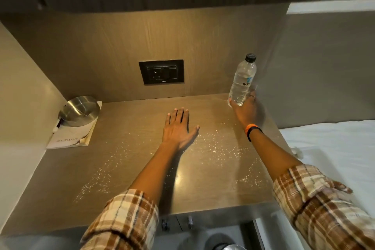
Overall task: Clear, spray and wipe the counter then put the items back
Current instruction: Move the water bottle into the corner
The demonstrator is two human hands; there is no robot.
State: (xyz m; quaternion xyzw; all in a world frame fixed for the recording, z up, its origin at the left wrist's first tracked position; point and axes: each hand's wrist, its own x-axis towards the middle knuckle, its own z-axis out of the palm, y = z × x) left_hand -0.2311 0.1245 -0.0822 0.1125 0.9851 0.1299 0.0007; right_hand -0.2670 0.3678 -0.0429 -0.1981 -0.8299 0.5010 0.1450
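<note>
Left hand (pixel 178 128) lies flat, fingers (pixel 179 114) extended together; right hand (pixel 246 108) reaches forward, fingers curled closed.

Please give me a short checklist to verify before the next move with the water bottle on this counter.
1. Grip: right hand wraps the base of the clear plastic water bottle with black cap: ok.
2. Cap on the bottle: ok.
3. Bottle upright, at the back right corner: ok.
4. Brown counter dry: not ok, droplets are scattered over it.
5. Left hand free, open and flat above the counter: ok.
6. Counter cleared: not ok, round steel bowl sits on a white booklet at the left.
</note>
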